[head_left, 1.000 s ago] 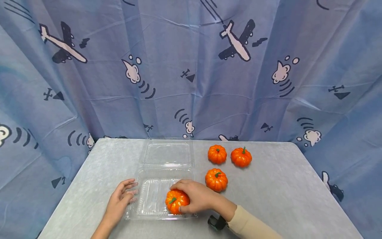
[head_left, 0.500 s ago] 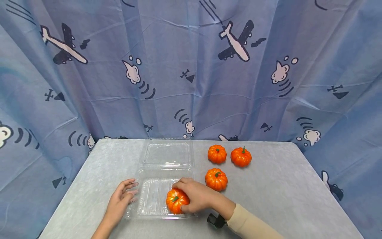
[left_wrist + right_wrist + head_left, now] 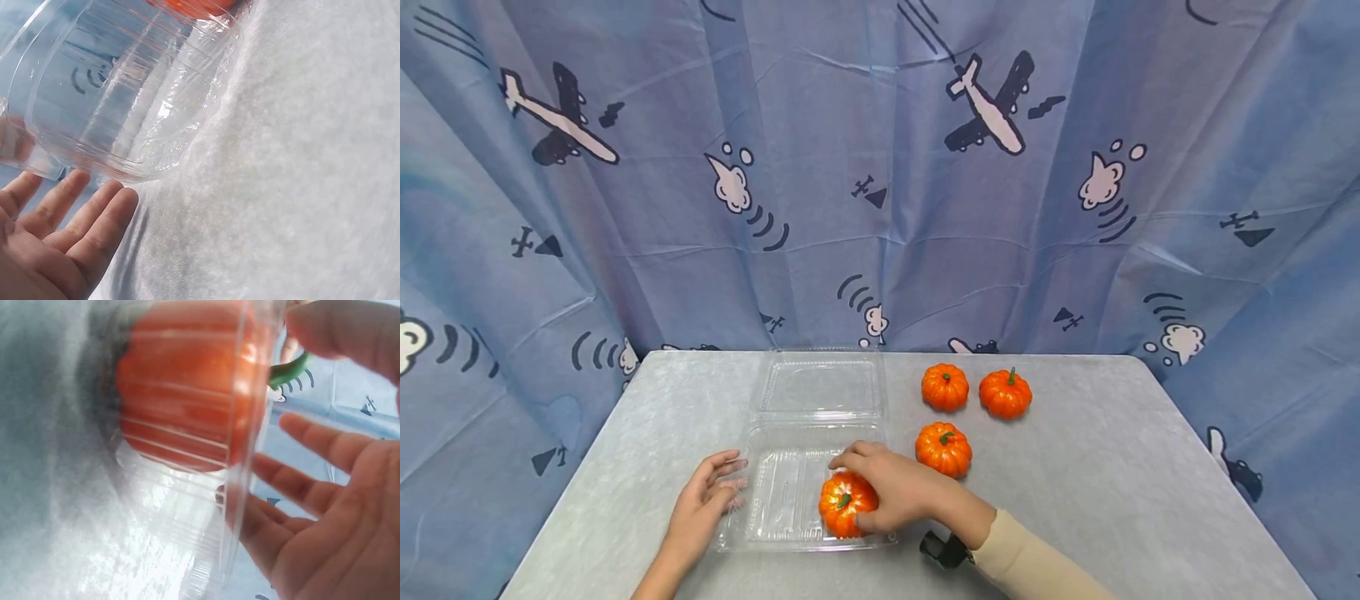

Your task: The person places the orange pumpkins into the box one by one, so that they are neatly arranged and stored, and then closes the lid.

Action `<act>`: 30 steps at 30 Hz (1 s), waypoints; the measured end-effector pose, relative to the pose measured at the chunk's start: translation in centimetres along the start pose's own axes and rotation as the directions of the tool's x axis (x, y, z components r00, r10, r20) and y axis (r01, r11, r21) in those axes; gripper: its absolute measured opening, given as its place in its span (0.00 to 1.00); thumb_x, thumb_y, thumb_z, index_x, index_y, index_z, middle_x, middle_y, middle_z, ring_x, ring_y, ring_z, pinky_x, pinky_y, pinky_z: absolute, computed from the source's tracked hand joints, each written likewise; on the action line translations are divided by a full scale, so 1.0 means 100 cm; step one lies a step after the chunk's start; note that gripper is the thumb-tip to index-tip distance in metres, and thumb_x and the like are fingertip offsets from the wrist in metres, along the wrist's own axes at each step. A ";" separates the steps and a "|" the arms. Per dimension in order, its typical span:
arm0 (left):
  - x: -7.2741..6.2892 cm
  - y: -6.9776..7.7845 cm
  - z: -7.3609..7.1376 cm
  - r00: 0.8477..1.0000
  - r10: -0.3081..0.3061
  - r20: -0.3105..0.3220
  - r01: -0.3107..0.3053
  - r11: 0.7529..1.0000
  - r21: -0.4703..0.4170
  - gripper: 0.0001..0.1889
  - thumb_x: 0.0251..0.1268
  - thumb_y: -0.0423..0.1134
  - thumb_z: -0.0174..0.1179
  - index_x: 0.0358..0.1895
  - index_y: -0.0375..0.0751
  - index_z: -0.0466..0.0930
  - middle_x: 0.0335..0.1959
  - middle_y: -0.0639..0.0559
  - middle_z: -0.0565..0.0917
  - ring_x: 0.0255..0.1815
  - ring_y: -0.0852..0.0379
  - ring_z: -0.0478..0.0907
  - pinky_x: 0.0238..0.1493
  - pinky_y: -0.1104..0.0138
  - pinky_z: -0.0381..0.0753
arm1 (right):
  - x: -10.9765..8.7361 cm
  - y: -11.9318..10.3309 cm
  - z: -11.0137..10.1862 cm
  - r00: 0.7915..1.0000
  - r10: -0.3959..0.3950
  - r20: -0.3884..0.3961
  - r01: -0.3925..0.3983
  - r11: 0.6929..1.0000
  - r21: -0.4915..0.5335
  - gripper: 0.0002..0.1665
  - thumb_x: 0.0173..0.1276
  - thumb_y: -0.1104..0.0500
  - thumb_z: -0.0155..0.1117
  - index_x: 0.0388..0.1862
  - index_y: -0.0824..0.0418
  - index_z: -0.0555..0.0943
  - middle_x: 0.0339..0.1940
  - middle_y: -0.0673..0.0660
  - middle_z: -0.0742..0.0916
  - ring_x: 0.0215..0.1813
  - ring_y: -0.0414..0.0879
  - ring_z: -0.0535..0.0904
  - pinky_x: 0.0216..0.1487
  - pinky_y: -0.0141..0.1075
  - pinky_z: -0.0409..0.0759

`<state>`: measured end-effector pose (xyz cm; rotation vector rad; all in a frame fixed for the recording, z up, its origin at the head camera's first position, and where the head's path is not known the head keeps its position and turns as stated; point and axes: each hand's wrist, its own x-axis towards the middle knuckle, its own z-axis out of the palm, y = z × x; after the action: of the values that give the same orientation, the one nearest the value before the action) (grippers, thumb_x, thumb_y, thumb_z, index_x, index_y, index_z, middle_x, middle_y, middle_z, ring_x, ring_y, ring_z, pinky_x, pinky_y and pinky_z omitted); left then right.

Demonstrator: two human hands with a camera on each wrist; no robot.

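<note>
A small orange pumpkin (image 3: 847,505) with a green stem sits in the right part of a clear plastic clamshell box (image 3: 775,536). Through the ribbed side wall, the right wrist view shows the same pumpkin (image 3: 187,381) low in the box. My right hand (image 3: 898,490) is over the box's right rim, thumb and fingers spread about the pumpkin; in its wrist view the fingers (image 3: 325,487) stand loose and apart from the pumpkin's top. At the box's left side, my left hand (image 3: 700,504) has relaxed fingers, their tips right at the wall, as the left wrist view shows.
The box's lid (image 3: 822,387) lies folded back toward the rear table edge. Right of the box sit three more pumpkins: a near one (image 3: 943,450), a rear one (image 3: 945,387) and one farther right (image 3: 1005,394). A blue airplane-print curtain (image 3: 880,167) hangs behind the table.
The pumpkin in the box has shifted slightly right and its stem has turned more upright. My right fingers have loosened and lifted from it. The left hand has stayed put.
</note>
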<state>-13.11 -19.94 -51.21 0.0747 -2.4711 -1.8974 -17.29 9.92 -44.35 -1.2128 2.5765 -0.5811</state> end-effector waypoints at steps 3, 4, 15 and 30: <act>0.000 0.000 0.000 1.000 -0.001 -0.004 0.000 1.000 -0.002 0.24 0.65 0.26 0.48 0.65 0.37 0.66 0.60 0.35 0.75 0.55 0.38 0.78 0.44 0.69 0.84 | -0.003 0.001 -0.003 0.999 -0.028 -0.021 0.029 0.999 0.039 0.39 0.51 0.54 0.68 0.65 0.51 0.71 0.60 0.49 0.76 0.59 0.41 0.73 0.60 0.35 0.76; 0.000 0.000 0.000 1.000 -0.002 -0.002 0.002 1.000 0.000 0.23 0.65 0.27 0.48 0.65 0.37 0.65 0.60 0.35 0.75 0.55 0.38 0.79 0.44 0.68 0.84 | -0.004 0.002 -0.005 0.999 -0.037 -0.029 0.038 0.998 0.052 0.38 0.52 0.54 0.68 0.65 0.50 0.71 0.60 0.49 0.76 0.60 0.41 0.73 0.60 0.36 0.76; -0.002 0.001 0.001 1.000 0.004 0.002 -0.004 1.000 -0.002 0.23 0.66 0.27 0.48 0.65 0.38 0.66 0.61 0.35 0.75 0.55 0.40 0.79 0.44 0.67 0.84 | -0.022 0.001 -0.023 0.973 -0.034 -0.226 0.069 0.987 0.144 0.31 0.56 0.52 0.66 0.61 0.42 0.74 0.61 0.43 0.77 0.62 0.41 0.73 0.61 0.44 0.76; -0.001 -0.002 0.000 1.000 0.010 0.001 -0.010 1.000 -0.013 0.24 0.65 0.26 0.47 0.65 0.37 0.65 0.61 0.36 0.75 0.53 0.45 0.80 0.45 0.69 0.84 | -0.043 0.014 -0.041 0.895 0.080 -0.439 0.018 0.977 0.213 0.32 0.54 0.54 0.69 0.61 0.42 0.75 0.62 0.44 0.78 0.64 0.47 0.72 0.61 0.55 0.73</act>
<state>-12.96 -20.02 -51.43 0.0609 -2.4544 -1.9105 -17.07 15.11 -41.09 -1.0612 2.7876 -1.2207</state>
